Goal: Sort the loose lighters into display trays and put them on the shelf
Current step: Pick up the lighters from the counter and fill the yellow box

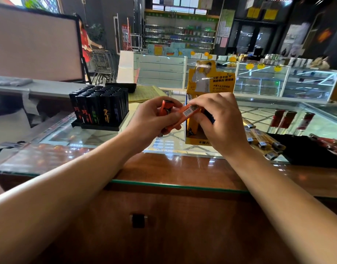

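My left hand (150,119) grips an orange lighter (166,109) above the glass counter. My right hand (223,121) pinches a second orange lighter (188,113) with a barcode label, held crosswise against the first. Both hands are in front of a yellow cardboard display tray (194,138) with a tall printed back card (211,77); the right hand hides most of its inside. A black tray (101,126) full of black lighters (101,107) stands to the left. Loose yellow lighters (263,140) lie to the right of my right hand.
Three red lighters (289,119) stand upright at the right on the glass counter (87,134). A black cloth (312,151) covers the right corner. A wooden ledge (183,168) runs along the near edge. Glass showcases (259,80), a shopping cart (103,63) and a person in red (85,44) are behind.
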Motion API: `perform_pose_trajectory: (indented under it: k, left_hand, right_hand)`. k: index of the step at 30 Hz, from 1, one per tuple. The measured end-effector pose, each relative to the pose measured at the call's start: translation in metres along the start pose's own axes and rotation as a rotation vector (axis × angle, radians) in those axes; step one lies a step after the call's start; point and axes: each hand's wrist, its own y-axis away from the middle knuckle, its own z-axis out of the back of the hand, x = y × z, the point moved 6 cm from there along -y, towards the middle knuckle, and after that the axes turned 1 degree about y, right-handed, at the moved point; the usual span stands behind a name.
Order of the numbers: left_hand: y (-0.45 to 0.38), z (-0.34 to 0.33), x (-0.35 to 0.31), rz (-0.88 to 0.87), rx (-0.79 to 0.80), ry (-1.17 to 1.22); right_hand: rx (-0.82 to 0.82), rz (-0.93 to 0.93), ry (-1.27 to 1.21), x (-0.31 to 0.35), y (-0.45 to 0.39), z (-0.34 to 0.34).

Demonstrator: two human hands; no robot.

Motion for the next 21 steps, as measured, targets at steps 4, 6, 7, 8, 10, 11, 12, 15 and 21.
perform_pose_trajectory:
  k: [4, 6, 7, 8, 10, 11, 12, 15, 21]
  left_hand:
    - [0.0, 0.002, 0.001, 0.013, 0.016, 0.065]
    - [0.001, 0.0, 0.001, 0.023, 0.034, 0.075]
    - [0.0, -0.001, 0.002, 0.039, 0.043, 0.117]
    - [-0.001, -0.002, 0.003, 0.065, 0.065, 0.2]
    - [-0.003, -0.004, 0.003, 0.124, 0.131, 0.39]
    - [-0.005, -0.005, 0.001, 0.13, 0.149, 0.449]
    - [-0.006, -0.004, 0.0, 0.106, 0.141, 0.464]
    - [-0.01, 0.001, -0.001, -0.004, 0.025, 0.329]
    - [-0.01, 0.007, -0.004, -0.087, -0.091, 0.159]
  right_hand:
    - [0.056, 0.043, 0.042, 0.003, 0.0, -0.003]
    - [0.028, 0.08, 0.065, 0.007, 0.0, -0.003]
    - [-0.011, 0.088, 0.08, 0.008, -0.001, -0.001]
    - [-0.054, 0.09, 0.099, 0.009, -0.001, 0.002]
    - [-0.109, 0.083, 0.135, 0.01, -0.001, 0.006]
    - [-0.117, 0.07, 0.14, 0.009, -0.001, 0.008]
    - [-0.122, 0.057, 0.138, 0.008, 0.0, 0.008]
    - [-0.113, 0.043, 0.13, 0.009, 0.0, 0.007]
    - [-0.063, 0.04, 0.08, 0.016, 0.002, 0.002]
